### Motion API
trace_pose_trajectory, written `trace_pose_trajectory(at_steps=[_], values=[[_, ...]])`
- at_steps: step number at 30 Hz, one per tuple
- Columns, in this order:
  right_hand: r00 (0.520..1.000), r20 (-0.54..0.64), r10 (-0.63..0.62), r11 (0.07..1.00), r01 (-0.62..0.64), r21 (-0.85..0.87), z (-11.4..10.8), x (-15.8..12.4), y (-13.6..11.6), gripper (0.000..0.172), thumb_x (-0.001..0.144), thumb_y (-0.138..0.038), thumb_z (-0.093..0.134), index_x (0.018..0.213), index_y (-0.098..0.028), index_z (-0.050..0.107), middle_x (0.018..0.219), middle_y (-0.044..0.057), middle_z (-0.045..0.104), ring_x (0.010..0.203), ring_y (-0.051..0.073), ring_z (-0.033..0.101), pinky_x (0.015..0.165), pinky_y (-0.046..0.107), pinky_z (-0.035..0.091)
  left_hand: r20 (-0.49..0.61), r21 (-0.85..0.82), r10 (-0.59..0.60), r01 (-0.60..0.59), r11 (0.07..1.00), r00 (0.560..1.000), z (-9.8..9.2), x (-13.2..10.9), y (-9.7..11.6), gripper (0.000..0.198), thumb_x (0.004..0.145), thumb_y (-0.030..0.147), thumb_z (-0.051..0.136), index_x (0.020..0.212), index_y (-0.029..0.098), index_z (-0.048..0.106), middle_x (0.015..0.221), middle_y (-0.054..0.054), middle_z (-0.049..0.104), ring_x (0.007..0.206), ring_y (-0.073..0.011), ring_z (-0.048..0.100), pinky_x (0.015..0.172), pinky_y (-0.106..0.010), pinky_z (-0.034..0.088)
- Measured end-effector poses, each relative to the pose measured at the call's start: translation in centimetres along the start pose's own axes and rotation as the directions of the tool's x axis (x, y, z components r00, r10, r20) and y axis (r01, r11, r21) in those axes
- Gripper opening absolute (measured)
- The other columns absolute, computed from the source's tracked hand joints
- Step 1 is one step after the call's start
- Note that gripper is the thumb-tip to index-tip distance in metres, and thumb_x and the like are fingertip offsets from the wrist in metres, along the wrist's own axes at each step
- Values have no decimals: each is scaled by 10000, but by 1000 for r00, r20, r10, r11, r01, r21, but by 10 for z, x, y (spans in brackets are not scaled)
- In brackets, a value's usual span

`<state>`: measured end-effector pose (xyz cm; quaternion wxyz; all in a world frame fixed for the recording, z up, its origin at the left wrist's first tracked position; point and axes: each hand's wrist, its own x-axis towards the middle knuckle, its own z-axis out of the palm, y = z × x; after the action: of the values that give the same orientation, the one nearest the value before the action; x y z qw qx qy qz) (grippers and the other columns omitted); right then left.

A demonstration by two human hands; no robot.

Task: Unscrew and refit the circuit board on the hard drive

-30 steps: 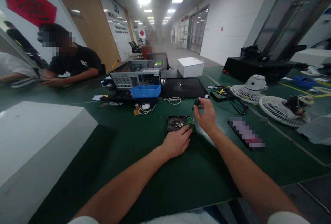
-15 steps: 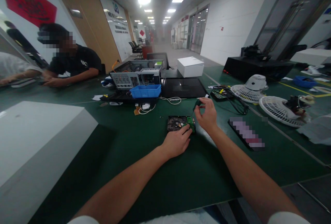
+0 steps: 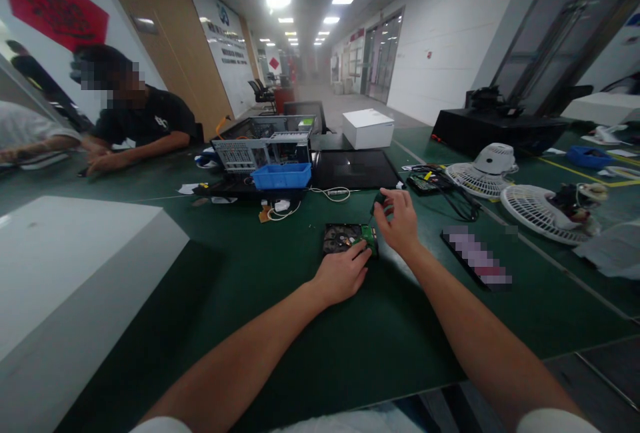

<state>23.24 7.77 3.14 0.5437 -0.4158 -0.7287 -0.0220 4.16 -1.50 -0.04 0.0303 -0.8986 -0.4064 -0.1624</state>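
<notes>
Between ten and eleven o'clock from the hard drive (image 3: 339, 235), a blue tray (image 3: 283, 179) stands with its near wall visible; its contents cannot be seen. Just behind it is an open computer case (image 3: 240, 157), with metal framing and internal parts exposed. A white box (image 3: 369, 129) at twelve o'clock has its top covered. A second blue tray (image 3: 589, 159), between two and three o'clock, contains dark items too small to identify.

The drive lies on the green table (image 3: 300, 353), in front of the worker. The left hand (image 3: 341, 278) is at its six o'clock side, fingers extended, slightly parted and resting on its green board; whether the thumb grips the edge cannot be told. The right hand (image 3: 401, 225), at two o'clock, pinches the dark handle of a screwdriver (image 3: 379, 200) between thumb and fingers, shaft angled down to the drive; tip contact is unclear.

White fan parts (image 3: 483, 178) lie from two to three o'clock, and a black panel (image 3: 353, 169) at twelve. Beyond, a corridor (image 3: 320, 89) recedes under ceiling lights. A person in a dark shirt (image 3: 150, 119) sits at ten o'clock.
</notes>
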Motion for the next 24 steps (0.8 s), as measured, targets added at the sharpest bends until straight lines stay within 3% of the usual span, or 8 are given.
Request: trace_pose_trajectory(at_steps=[3, 9, 17, 24], values=[[1000, -17, 6, 1000, -5, 28, 3, -1, 2, 369, 931, -289, 578, 1290, -230, 515, 1177, 119, 576, 972, 235, 627, 735, 392, 622, -3, -7, 3, -3, 1000, 1000, 0, 0, 0, 466, 987, 307, 468, 1435, 177, 489, 1534, -106, 470, 1197, -246, 627, 883, -364, 601], [997, -33, 63, 997, -62, 42, 8, -2, 7, 378, 925, -359, 622, 1264, -228, 519, 1072, 85, 643, 891, 220, 668, 720, 388, 627, 3, -8, -2, 2, 1000, 1000, 0, 0, 0, 469, 985, 306, 473, 1436, 178, 486, 1534, -118, 465, 1188, -246, 634, 876, -369, 603], [999, -11, -32, 999, 32, -1, 2, 0, 2, 351, 949, -337, 579, 1280, -224, 546, 1044, 96, 600, 875, 227, 633, 748, 418, 622, 4, -14, -7, 7, 1000, 1000, -1, -1, 0, 481, 978, 302, 490, 1446, 192, 478, 1531, -116, 469, 1197, -249, 629, 878, -370, 599], [996, -95, 1, 1000, 1, 15, 8, -1, 9, 349, 937, -353, 609, 1251, -222, 531, 1237, 130, 613, 976, 235, 658, 768, 420, 630, 14, -2, -2, 2, 1000, 1000, -1, 0, 1, 471, 986, 303, 474, 1441, 184, 481, 1543, -108, 458, 1224, -246, 616, 894, -368, 597]])
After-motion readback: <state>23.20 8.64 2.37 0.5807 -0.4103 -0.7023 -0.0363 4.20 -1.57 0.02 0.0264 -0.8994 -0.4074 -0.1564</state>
